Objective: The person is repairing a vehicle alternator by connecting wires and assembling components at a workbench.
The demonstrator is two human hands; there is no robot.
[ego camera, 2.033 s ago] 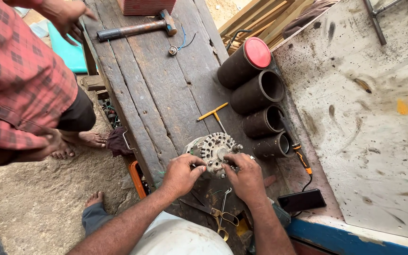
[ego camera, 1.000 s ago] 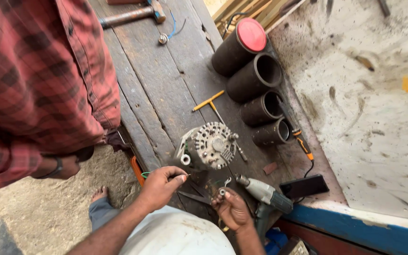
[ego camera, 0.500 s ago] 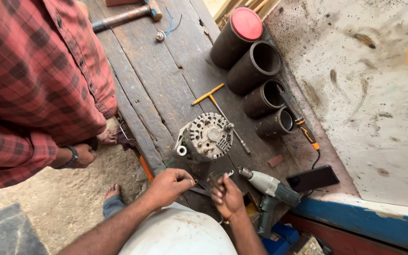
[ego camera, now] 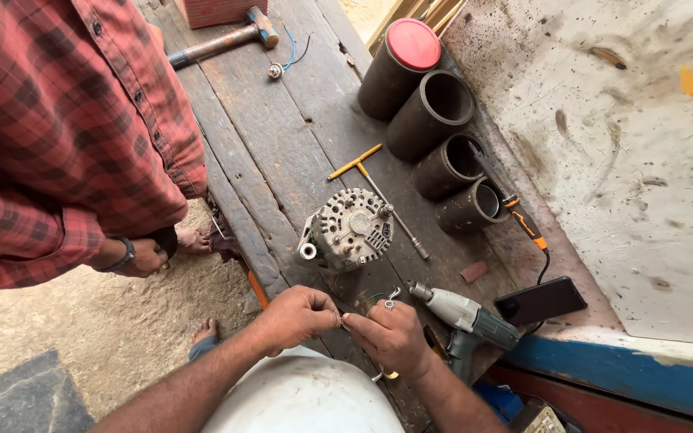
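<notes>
Both hands meet low at the near edge of the dark plank worktop. The left hand and right hand are pinched fingertip to fingertip on a small metal piece, each grip closed tight on it; what the piece is, I cannot tell. Just beyond the knuckles lies a grey alternator, clear of both hands, with a yellow-handled T-wrench just beside it. A cordless drill rests right beside the right hand, a black phone past it. Four dark pipe sections stand in a row along the right, one capped red. A hammer lies at the far end. Another person in a red checked shirt crowds the left side
</notes>
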